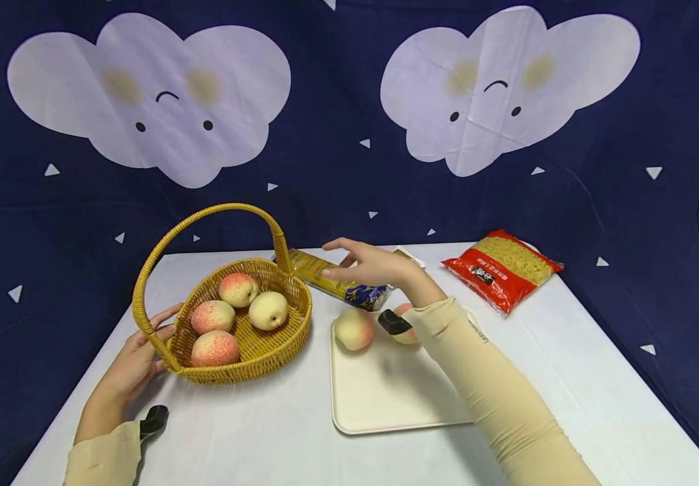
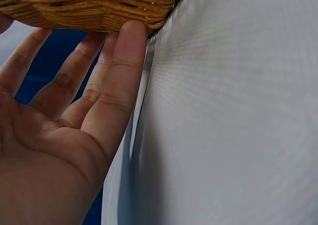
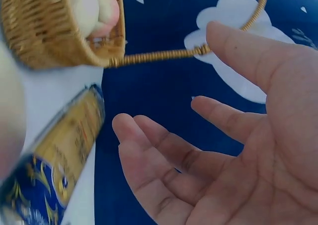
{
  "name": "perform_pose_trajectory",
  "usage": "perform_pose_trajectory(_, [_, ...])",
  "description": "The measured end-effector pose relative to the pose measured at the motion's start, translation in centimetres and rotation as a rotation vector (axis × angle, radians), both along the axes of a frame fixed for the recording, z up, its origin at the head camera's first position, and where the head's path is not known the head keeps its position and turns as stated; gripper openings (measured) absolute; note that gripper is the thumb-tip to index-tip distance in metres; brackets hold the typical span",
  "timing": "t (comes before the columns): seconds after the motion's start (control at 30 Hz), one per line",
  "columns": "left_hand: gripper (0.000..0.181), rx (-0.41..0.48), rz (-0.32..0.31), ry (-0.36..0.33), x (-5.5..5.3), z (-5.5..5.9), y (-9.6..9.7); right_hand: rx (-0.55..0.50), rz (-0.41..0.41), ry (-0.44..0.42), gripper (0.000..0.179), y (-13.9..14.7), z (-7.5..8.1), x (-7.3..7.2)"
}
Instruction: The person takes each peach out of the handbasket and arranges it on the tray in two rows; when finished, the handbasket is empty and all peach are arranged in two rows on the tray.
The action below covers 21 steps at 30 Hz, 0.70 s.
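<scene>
I see the left hand [image 1: 136, 364] flat, fingers straight, touching the wicker basket [image 1: 276, 337] low on its near-left side; not gripping. Basket holds 4 peaches [image 1: 238, 289]. Right hand [image 1: 369, 264] relaxed, fingers spread, holding nothing, hovering just above the yellow-blue pasta pack [image 1: 337, 283] lying btwn basket & tray [image 1: 385, 398]. 2 more peaches [image 1: 354, 329] on tray's far edge. Red noodle bag [image 1: 503, 268] sits far right on the table [image 1: 568, 378].

right hand [image 1: 369, 264] hovers over spaghetti packet [image 1: 338, 283].
</scene>
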<state>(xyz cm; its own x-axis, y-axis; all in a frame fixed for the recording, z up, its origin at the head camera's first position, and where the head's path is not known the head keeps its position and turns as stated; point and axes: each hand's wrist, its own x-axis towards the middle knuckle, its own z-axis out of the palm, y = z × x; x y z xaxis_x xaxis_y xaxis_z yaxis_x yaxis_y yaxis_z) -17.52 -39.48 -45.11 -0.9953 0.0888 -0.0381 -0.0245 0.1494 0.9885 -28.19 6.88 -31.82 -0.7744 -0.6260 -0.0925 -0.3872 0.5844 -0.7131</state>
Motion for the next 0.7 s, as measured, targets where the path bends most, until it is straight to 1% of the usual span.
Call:
perform_pose_trajectory(0.2, [0.054, 0.004, 0.004, -0.003, 0.1, -0.1, -0.1, -0.059, 0.024, -0.104, 0.064, -3.8, 0.2, -0.3])
perform_pose_trajectory(0.33, [0.054, 0.013, 0.000, 0.000, 0.2, -0.1, -0.1, -0.079, 0.047, -0.151, 0.066, -5.9, 0.2, -0.5])
perform_pose_trajectory(0.5, [0.054, 0.030, -0.004, -0.007, 0.1, -0.1, -0.1, -0.049, 0.056, -0.179, 0.069, -8.1, 0.2, -0.6])
perform_pose_trajectory(0.7, [0.055, 0.026, -0.005, -0.011, -0.1, 0.0, -0.1, -0.010, 0.023, -0.220, 0.069, -10.3, 0.0, -0.5])
